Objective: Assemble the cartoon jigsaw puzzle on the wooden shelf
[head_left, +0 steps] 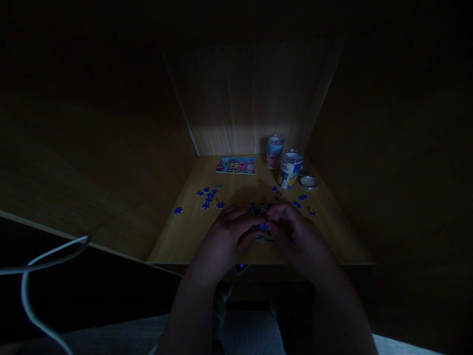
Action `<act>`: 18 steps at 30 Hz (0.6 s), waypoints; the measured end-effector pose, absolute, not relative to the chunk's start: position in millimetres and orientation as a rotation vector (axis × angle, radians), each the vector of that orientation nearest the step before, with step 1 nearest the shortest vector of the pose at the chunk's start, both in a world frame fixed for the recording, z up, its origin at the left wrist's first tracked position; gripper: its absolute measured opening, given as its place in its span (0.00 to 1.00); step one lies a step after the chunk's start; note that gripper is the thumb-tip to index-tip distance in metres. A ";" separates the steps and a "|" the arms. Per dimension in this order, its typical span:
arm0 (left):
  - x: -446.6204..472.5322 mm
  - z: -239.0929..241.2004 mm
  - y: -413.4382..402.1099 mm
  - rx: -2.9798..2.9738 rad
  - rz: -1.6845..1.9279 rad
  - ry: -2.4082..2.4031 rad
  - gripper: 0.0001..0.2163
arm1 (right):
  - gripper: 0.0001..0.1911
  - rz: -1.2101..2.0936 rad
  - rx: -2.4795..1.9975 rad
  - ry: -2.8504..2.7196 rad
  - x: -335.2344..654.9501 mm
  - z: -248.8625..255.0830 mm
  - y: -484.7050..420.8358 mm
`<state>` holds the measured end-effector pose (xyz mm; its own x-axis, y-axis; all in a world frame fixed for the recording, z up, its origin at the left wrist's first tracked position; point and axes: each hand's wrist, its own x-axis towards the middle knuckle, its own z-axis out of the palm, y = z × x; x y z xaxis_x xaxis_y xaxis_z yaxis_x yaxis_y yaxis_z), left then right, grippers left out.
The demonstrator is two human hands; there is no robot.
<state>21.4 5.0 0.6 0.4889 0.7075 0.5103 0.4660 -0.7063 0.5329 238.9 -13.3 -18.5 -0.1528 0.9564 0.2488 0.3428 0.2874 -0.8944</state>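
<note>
My left hand [235,228] and my right hand [293,228] meet over the front middle of the wooden desk, fingertips close together. Between them shows a small blue-backed puzzle piece [262,227], pinched at the thumbs and forefingers of both hands. Under and behind the fingers lies a partly joined puzzle [265,239], dark with blue and yellow; my hands cover much of it. Dim light hides the finer detail of the fingertips.
Loose puzzle pieces [209,198] lie to the left, and several more [297,204] to the right. A colourful cartoon picture card [236,165] is at the back. Two clear-topped cans [274,152] [290,170] stand back right beside a round lid [308,182]. A white cable [27,296] hangs at left.
</note>
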 end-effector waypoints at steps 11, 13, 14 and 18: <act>17.6 -6.0 14.2 2.323 1.088 1.633 0.09 | 0.05 0.684 -1.255 -1.731 234.8 -14.6 -12.4; 17.0 -8.1 18.4 2.295 1.065 1.735 0.08 | 0.04 0.656 -1.271 -1.784 233.4 -13.1 -11.9; 17.1 -8.8 20.1 2.287 1.050 1.760 0.08 | 0.04 0.644 -1.274 -1.812 232.8 -12.7 -11.6; 19.6 -8.5 25.2 2.284 0.992 1.775 0.08 | 0.03 0.590 -1.287 -1.897 231.9 -12.5 -9.8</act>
<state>19.6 25.2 -8.5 0.1173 0.8926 0.4353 0.8383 -0.3240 0.4385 231.9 -9.8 -12.5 -0.2077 0.9217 0.3276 0.5729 0.3861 -0.7230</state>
